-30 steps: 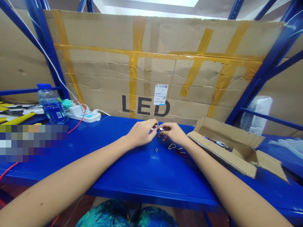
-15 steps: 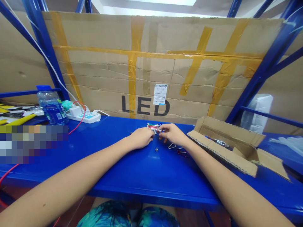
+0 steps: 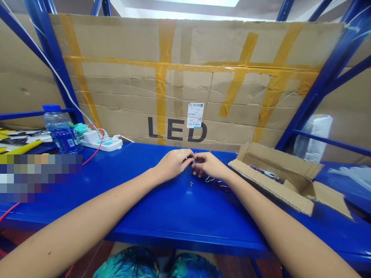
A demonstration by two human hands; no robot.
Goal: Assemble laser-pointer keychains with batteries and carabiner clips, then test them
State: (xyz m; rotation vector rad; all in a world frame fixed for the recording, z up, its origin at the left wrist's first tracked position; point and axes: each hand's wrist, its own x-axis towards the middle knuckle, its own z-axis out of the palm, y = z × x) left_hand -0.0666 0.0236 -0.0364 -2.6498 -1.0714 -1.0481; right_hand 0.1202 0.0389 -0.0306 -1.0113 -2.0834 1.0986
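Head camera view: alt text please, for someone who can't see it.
The left hand and right hand meet fingertip to fingertip on a small metal part above a blue workbench. A silver clip and a red clip lie beside the right hand; an open cardboard box sits farther right.

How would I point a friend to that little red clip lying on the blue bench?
Start at the cardboard sheet marked LED, then drop to the blue bench where the left hand and right hand meet. Beside the right wrist, towards the open cardboard box, lies the red clip. Its neighbours, a silver clip and a small silver piece, are bare metal; it alone is red.
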